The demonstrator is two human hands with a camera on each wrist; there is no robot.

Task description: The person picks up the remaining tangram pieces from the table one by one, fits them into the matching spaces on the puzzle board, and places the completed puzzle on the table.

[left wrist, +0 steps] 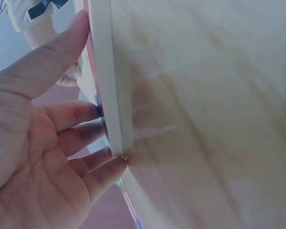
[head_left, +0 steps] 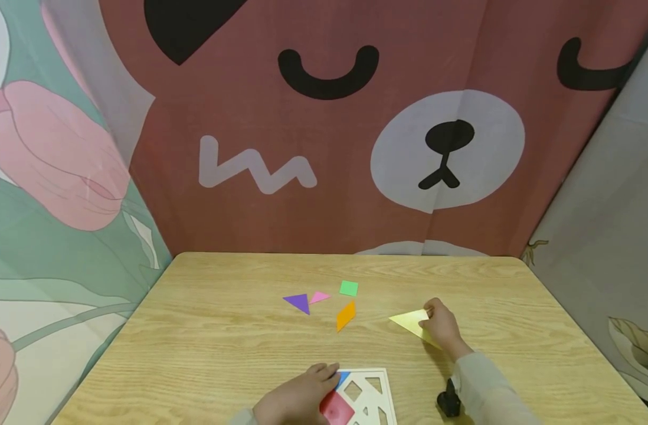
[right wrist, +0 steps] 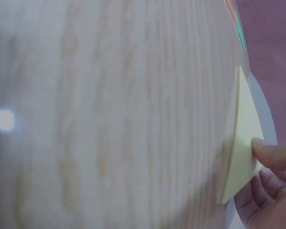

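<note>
My right hand (head_left: 443,327) pinches a large yellow triangle (head_left: 409,320) by its right side. In the right wrist view, the thumb lies on the face of the yellow triangle (right wrist: 245,138), which is tilted at the tabletop. My left hand (head_left: 303,394) rests over the left side of a white tangram board (head_left: 390,401), fingers fairly straight. Its fingertips touch the board's edge and corner in the left wrist view. A red piece (head_left: 337,408) and a blue piece (head_left: 343,378) sit in the board, partly covered by that hand. Several cut-outs show bare. The board's near part is out of frame.
Beyond the board lie a purple triangle (head_left: 300,303), a small pink triangle (head_left: 319,297), a green square (head_left: 349,288) and an orange parallelogram (head_left: 346,317). A black object (head_left: 449,402) is beside the right sleeve. Printed curtains (head_left: 324,218) hang behind the wooden table (head_left: 223,330).
</note>
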